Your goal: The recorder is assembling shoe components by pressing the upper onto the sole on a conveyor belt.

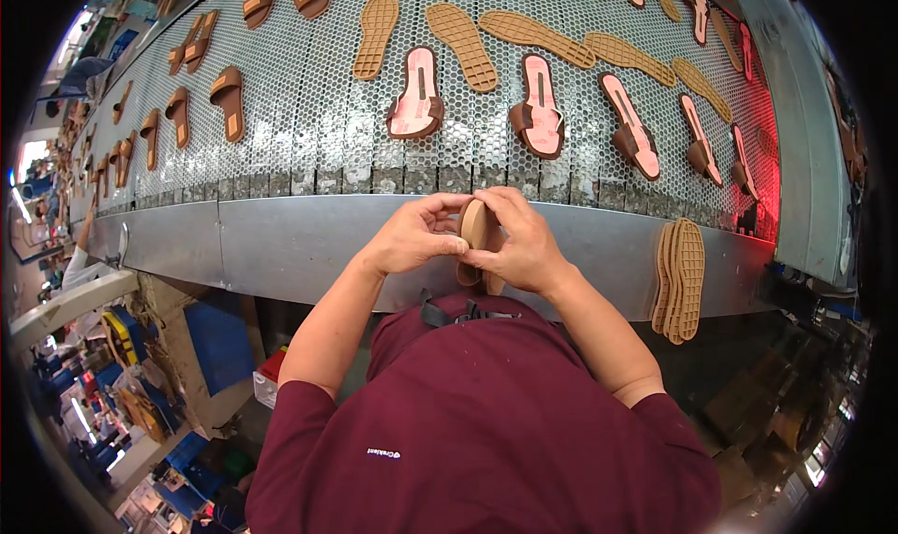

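My left hand (pixel 416 235) and my right hand (pixel 524 239) both grip one brown sandal (pixel 474 230), held on edge in front of my chest with its tan sole side showing between my fingers. The hands press it from either side, just below the metal ledge (pixel 281 244) of the conveyor. Part of the sandal is hidden behind my right palm.
A honeycomb mesh conveyor belt (pixel 309 113) carries several brown sandals with pink insoles (pixel 418 94), loose tan outsoles (pixel 461 43) and finished brown sandals (pixel 227 99). A stack of tan outsoles (pixel 680 280) leans on the ledge at right. A red glow (pixel 767 160) lights the belt's right end.
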`<move>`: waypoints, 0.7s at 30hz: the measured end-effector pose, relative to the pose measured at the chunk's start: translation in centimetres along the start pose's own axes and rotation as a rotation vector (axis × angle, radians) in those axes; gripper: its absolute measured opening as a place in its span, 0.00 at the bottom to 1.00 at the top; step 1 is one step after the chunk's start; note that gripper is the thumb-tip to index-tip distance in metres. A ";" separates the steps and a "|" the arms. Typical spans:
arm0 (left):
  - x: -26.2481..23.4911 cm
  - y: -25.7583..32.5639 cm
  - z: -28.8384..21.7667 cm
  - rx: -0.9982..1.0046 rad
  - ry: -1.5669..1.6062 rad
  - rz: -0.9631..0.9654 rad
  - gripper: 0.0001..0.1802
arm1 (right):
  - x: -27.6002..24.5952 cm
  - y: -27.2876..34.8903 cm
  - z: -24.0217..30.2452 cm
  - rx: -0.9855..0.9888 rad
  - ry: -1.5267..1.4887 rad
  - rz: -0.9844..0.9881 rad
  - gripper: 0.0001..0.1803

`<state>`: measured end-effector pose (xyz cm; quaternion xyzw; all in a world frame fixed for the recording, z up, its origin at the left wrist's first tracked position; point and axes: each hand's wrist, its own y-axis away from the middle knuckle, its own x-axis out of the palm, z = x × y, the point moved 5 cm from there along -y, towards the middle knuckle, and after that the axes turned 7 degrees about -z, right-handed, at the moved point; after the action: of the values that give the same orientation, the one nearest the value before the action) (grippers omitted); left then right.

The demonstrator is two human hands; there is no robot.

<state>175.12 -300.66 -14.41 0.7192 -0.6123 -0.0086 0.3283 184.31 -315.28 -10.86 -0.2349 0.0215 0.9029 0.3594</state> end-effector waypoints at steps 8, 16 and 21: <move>3.5 2.2 -1.2 0.238 -0.484 -0.339 0.21 | -0.6 0.7 0.0 -0.064 0.059 -0.028 0.46; 4.3 6.3 -7.2 0.518 -0.959 -0.254 0.21 | -1.3 -1.3 -1.3 0.144 -0.553 0.210 0.25; -2.2 9.3 -13.2 0.774 -1.317 -0.557 0.24 | 0.0 -3.2 -6.6 0.449 -0.539 0.014 0.22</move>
<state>171.89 -292.88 -0.41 0.7552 -0.4381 -0.2990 -0.3851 189.09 -314.32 -16.25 0.0969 0.1253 0.9077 0.3885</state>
